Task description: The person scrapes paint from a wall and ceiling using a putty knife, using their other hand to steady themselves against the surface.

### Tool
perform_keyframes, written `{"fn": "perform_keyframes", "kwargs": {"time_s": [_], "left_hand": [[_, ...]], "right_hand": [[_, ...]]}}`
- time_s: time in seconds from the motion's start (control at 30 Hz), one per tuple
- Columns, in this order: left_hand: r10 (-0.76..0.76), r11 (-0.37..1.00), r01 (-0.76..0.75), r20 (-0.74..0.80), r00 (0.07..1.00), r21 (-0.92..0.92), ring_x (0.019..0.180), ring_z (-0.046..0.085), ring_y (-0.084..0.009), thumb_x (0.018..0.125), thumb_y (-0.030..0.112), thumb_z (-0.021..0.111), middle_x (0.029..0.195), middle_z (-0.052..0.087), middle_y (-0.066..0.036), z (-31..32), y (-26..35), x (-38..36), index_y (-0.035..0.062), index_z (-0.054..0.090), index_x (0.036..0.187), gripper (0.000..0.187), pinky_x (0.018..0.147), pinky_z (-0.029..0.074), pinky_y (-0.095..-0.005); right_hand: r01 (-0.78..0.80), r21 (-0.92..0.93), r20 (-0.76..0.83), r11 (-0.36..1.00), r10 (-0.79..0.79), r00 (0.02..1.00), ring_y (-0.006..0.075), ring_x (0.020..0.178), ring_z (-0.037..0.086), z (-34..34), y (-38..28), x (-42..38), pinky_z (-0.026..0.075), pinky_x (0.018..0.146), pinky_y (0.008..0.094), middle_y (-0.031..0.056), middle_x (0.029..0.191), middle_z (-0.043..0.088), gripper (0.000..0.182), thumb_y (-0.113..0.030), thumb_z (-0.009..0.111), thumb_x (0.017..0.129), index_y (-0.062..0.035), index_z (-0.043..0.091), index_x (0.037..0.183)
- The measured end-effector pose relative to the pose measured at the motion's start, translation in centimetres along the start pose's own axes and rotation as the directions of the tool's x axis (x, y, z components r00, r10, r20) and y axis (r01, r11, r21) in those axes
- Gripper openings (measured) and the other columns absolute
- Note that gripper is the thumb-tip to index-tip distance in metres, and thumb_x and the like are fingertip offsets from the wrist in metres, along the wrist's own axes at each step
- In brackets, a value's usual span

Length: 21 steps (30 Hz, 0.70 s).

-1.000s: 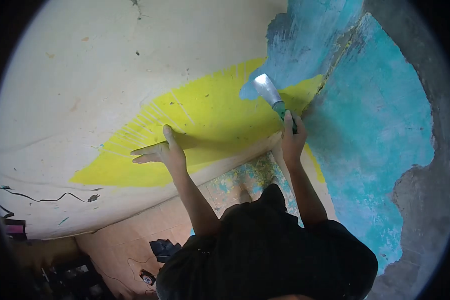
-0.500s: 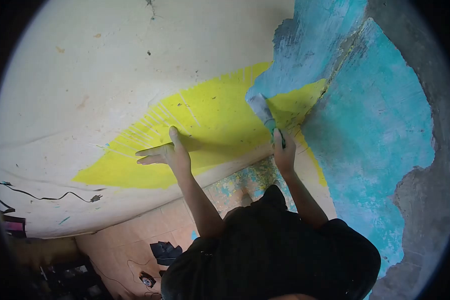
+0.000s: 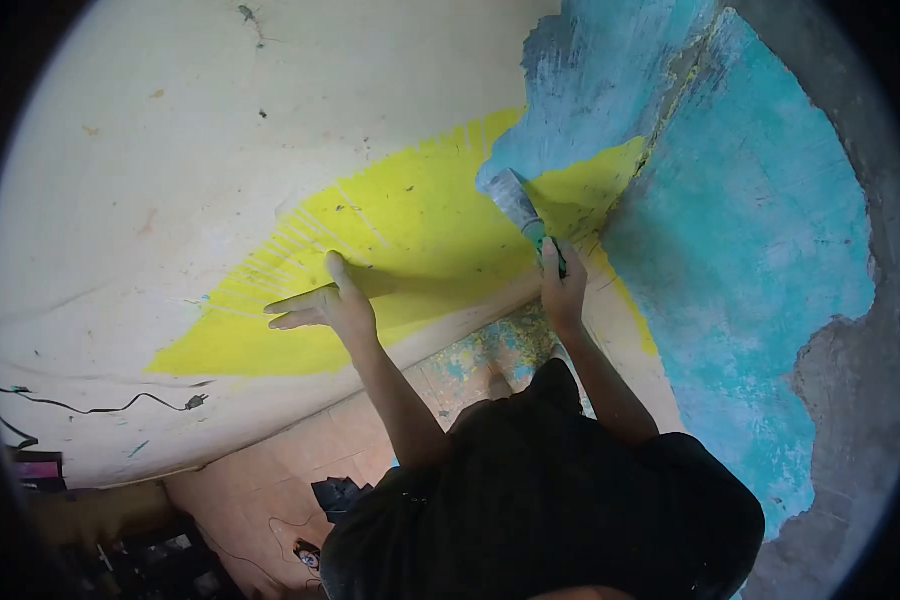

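My right hand (image 3: 564, 288) is wrapped round the green handle of a scraper (image 3: 516, 205) with a flat grey metal blade. The blade's front edge lies at the border between the yellow paint (image 3: 430, 215) and the exposed blue layer (image 3: 595, 95) on the wall. To the left, my left hand (image 3: 345, 308) is open, thumb up and fingers stretched out, over the lower part of the yellow area. It holds nothing, and its shadow falls on the yellow to its right.
The adjoining wall on the right has a large turquoise patch (image 3: 740, 270) bordered by bare grey plaster (image 3: 850, 420). Coloured flakes (image 3: 500, 345) lie on the tiled floor (image 3: 270, 470). A black cord with a plug (image 3: 196, 402) shows at the left, above dark items (image 3: 150, 565).
The view has shifted a little, so the wall appears higher and further left. The scraper blade leans slightly more to the left, still at the paint border. My left hand stays open.
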<state>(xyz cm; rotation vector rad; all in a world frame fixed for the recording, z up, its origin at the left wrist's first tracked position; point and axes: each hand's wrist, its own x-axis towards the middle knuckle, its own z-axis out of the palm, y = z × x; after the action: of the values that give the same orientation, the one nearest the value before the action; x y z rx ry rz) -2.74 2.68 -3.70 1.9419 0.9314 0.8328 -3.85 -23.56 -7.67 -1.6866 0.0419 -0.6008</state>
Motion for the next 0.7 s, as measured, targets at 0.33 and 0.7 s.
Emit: {"fn": "perform_keyframes", "kwargs": {"time_s": [0.33, 0.7], "left_hand": [[0.025, 0.998, -0.027, 0.046, 0.999, 0.054, 0.14, -0.024, -0.0513, 0.09, 0.057, 0.06, 0.143, -0.034, -0.04, 0.2, -0.7, 0.5, -0.0074, -0.028, 0.142, 0.12, 0.116, 0.0, -0.0586], [0.075, 0.994, -0.085, 0.141, 0.987, 0.063, 0.136, -0.031, -0.0537, 0.089, 0.058, 0.061, 0.138, -0.041, -0.042, 0.7, -1.5, 1.2, -0.0084, -0.033, 0.139, 0.126, 0.114, -0.005, -0.0608]], "right_hand": [[0.156, 0.014, -0.009, 0.988, -0.156, 0.988, 0.0148, 0.067, 0.056, 1.3, -4.4, 2.8, 0.045, 0.062, 0.0306, 0.0088, 0.074, 0.061, 0.021, -0.018, 0.056, 0.1, 0.0016, 0.063, 0.098], [0.151, 0.111, -0.154, 0.982, -0.133, 0.979, 0.0147, 0.064, 0.054, 2.4, -7.2, 4.8, 0.044, 0.061, 0.0286, 0.0066, 0.074, 0.062, 0.021, -0.019, 0.059, 0.099, 0.0013, 0.064, 0.101]]}}
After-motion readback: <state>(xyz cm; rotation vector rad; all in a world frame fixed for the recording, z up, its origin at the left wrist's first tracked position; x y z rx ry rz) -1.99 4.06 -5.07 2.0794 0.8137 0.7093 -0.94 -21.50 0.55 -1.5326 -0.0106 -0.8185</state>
